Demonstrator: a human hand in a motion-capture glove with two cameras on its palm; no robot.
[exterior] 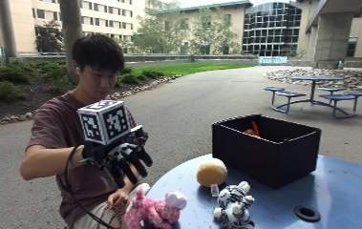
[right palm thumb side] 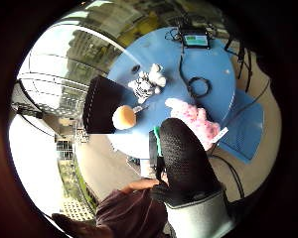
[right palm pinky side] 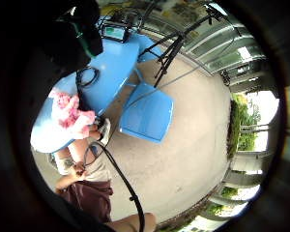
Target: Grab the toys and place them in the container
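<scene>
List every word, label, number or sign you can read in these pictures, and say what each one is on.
No text can be read.
Screen of the device on the blue table: lit, too small to read.
White tag by the yellow toy: too small to read.
White tag by the pink toy: too small to read.
Black container: no label shows.

- soft, even daylight is falling across the outdoor scene
- the sky is glaring white
- palm views are bending strongly toward dark rims

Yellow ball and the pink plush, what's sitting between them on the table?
Nothing: in the outside view, bare blue table separates the yellow ball from the pink plush. The zebra plush sits off to the side.
</scene>
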